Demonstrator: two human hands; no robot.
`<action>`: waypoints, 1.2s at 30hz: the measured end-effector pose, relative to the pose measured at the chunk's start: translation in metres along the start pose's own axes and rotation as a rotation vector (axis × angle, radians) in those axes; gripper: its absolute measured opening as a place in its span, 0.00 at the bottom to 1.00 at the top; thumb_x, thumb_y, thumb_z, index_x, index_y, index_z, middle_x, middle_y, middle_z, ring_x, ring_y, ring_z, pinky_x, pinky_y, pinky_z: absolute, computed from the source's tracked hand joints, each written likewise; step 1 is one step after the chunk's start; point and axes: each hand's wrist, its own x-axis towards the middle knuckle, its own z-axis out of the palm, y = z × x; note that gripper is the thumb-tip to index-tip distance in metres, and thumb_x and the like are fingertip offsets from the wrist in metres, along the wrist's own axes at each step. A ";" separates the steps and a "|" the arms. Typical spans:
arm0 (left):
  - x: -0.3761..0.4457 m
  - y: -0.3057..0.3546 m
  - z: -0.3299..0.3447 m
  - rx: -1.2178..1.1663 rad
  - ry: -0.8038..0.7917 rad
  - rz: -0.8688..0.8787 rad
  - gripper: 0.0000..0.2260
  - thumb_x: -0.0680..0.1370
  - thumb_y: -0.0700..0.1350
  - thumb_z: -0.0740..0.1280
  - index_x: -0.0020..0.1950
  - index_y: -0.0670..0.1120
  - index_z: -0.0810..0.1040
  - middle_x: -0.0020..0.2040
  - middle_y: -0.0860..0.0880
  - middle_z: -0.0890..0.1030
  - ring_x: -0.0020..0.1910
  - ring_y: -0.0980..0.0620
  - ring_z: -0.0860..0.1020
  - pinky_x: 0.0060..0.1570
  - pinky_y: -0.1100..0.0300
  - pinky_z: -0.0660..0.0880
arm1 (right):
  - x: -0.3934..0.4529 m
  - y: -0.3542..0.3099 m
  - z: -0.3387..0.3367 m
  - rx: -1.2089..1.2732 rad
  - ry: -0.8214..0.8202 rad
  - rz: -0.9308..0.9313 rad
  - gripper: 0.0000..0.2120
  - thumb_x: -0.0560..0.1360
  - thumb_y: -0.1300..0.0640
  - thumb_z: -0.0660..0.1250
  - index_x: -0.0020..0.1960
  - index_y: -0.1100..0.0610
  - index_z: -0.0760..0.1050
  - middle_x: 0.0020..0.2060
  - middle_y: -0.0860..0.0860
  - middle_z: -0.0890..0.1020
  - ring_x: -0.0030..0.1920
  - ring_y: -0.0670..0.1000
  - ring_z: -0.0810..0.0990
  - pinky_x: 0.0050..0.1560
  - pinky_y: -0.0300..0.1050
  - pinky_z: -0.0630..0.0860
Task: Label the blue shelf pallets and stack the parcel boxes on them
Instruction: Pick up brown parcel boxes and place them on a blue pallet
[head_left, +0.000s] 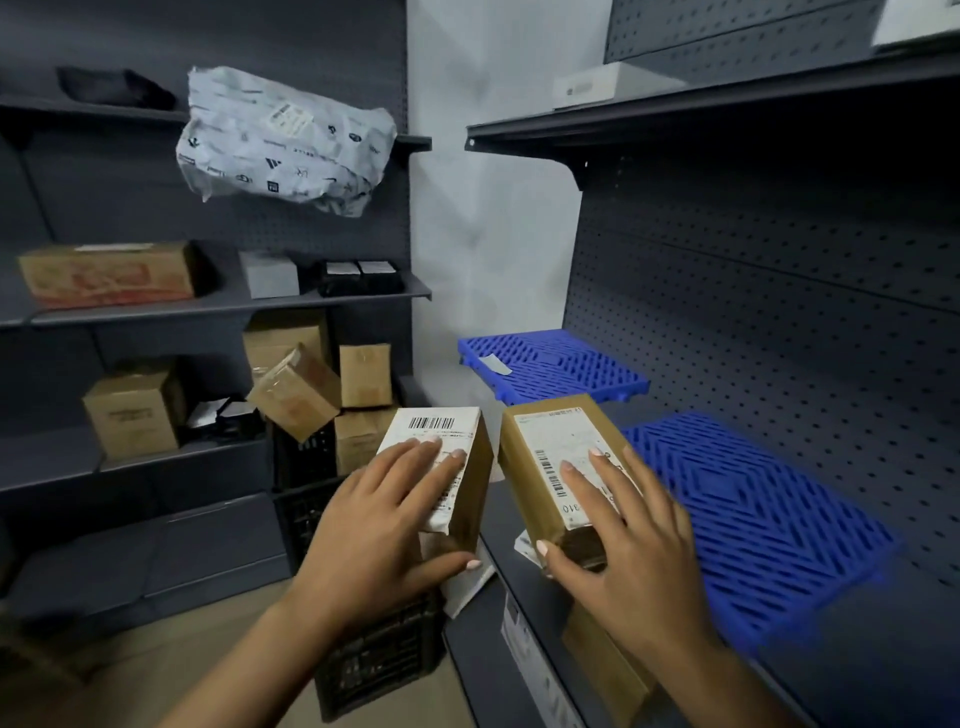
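Grey shelving (519, 613), each hand's fingers (597, 480) atop a parcel box (550, 457).

In front of you, two brown cardboard parcel boxes (470, 478) (558, 467) carry smooth white paper labels. At right, the blue pallets (758, 525) (556, 364) look like moulded slotted plastic on matt grey perforated metal shelving (779, 291). Upper left, a crinkled glossy plastic mailer (283, 140).

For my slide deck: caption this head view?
Both hands, left and right, each grip a labelled brown cardboard parcel box beside blue slatted plastic pallets.
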 end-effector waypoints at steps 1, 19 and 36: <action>0.009 -0.017 0.008 -0.008 0.001 0.014 0.39 0.70 0.71 0.63 0.74 0.49 0.66 0.70 0.46 0.70 0.68 0.44 0.69 0.60 0.47 0.73 | 0.011 -0.003 0.013 -0.011 -0.001 0.011 0.32 0.68 0.35 0.59 0.69 0.45 0.66 0.68 0.49 0.72 0.72 0.56 0.63 0.60 0.64 0.69; 0.215 -0.201 0.137 -0.110 -0.043 0.212 0.39 0.69 0.74 0.59 0.74 0.52 0.65 0.69 0.47 0.72 0.67 0.46 0.68 0.55 0.47 0.77 | 0.186 0.032 0.148 -0.204 0.004 0.340 0.34 0.68 0.31 0.56 0.68 0.49 0.71 0.67 0.50 0.73 0.70 0.57 0.67 0.59 0.65 0.70; 0.423 -0.240 0.262 -0.215 -0.113 0.566 0.41 0.68 0.75 0.58 0.74 0.54 0.63 0.71 0.50 0.70 0.68 0.48 0.67 0.59 0.48 0.74 | 0.280 0.096 0.222 -0.464 -0.073 0.619 0.35 0.67 0.28 0.54 0.66 0.46 0.71 0.65 0.49 0.76 0.66 0.57 0.72 0.53 0.63 0.75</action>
